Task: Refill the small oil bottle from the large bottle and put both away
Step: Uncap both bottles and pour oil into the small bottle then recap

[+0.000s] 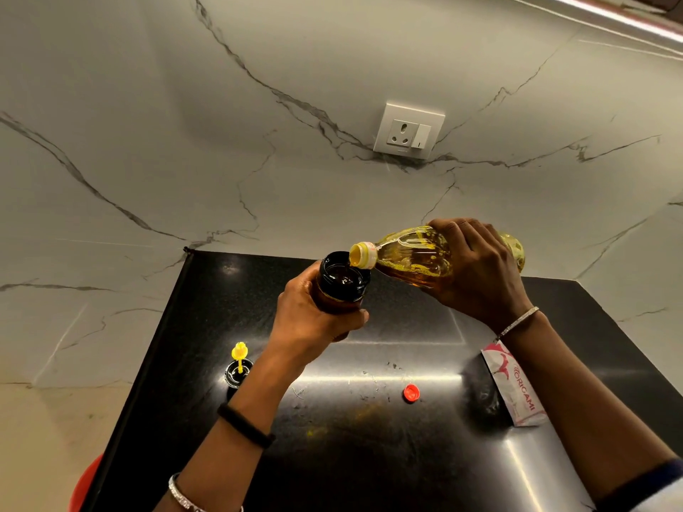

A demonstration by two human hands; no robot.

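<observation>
At the far left, low in the view, we see a red rounded object [88,482] partly hidden beside the edge of the glossy black stone counter [369,456]. On the counter's left portion stands a small black lid with a yellow stick applicator [239,365] rising upright from it; it sits just beside our left forearm, apart from both bottles.

Our left hand [314,319] is closed around the small dark brown wide-mouthed oil bottle [342,284], fingers and thumb wrapped about its lower body. The bottle is lifted above the counter and tilted slightly, its open mouth facing up and toward the right. A black band and a silver bangle sit on the left forearm.

Immediately to the right, the yellow neck of the large clear plastic oil bottle [417,255] touches or nearly touches the rim of the small bottle's mouth. The large bottle lies almost horizontal in the air, golden oil pooled along its lower side. Our right hand [476,267] grips it around the middle from above, fingers curled fully over the body. A thin silver bracelet circles the right wrist.

Below, on the counter, a small red screw cap [411,393] rests alone, well apart from both bottles. Further right, a white and pink printed packet [513,386] lies flat, partly covered by our right forearm.

Behind the counter, a white wall socket with switch [408,130] is mounted on the white veined marble wall [148,123].
</observation>
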